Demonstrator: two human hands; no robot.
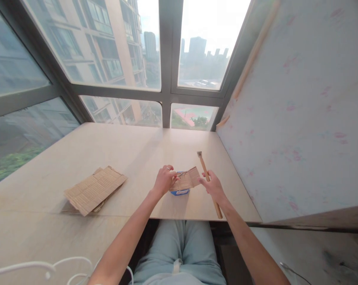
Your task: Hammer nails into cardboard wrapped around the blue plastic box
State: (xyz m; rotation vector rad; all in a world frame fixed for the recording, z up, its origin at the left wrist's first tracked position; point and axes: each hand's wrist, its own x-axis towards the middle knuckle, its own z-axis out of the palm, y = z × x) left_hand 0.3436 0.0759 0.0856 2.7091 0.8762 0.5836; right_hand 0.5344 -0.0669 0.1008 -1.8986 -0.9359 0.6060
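Fingertips of my left hand [164, 180] are pinched together at the left side of a small piece of corrugated cardboard [188, 180]; what is between them is too small to tell. Several thin dark pieces [181, 174], possibly nails, lie on the cardboard. Beneath it is a blue box [179, 192], mostly covered. My right hand [214, 185] is closed around the wooden handle of a hammer [203, 165]. The hammer slants with its small metal head away from me, and the handle's end points toward the table's front edge. My right thumb is close to the cardboard's right edge.
A stack of torn corrugated cardboard [96, 189] lies to the left on the pale tabletop [131, 146]. Windows with a dark frame [166, 71] stand behind the table. On the right is a patterned wall panel [300, 118]. A white cable [21, 268] loops at lower left.
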